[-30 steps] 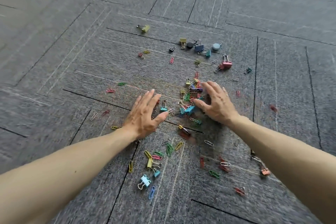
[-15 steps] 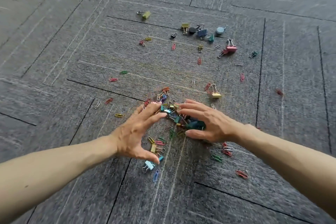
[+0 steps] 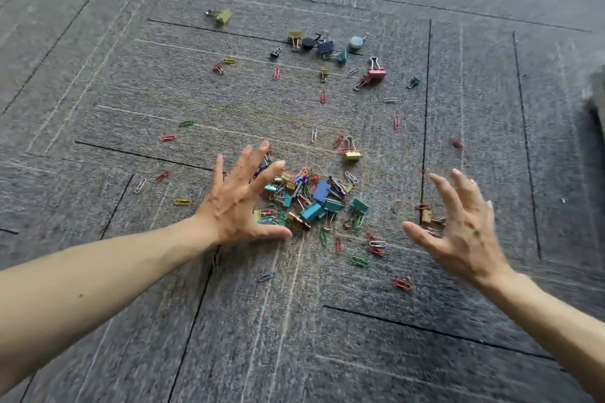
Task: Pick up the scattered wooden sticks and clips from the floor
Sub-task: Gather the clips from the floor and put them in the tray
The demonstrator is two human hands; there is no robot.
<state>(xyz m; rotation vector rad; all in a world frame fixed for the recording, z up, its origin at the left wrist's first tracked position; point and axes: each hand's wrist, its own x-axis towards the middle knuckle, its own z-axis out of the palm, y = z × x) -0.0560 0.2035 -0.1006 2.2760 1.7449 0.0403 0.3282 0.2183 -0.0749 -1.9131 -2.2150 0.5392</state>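
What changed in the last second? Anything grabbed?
Both hands raked the loose coloured paper and binder clips into one heap, then opened. The right hand swung away to the right, holding nothing; the left hand stays beside the heap. The far binder clips lie unmoved.

Grey woven carpet tiles (image 3: 327, 353) with thin dark and pale lines fill the frame, evenly lit.

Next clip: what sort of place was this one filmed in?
Likely an office or similar indoor room: grey carpet tiles laid in squares with dark seams, colourful binder clips and paper clips strewn over them.
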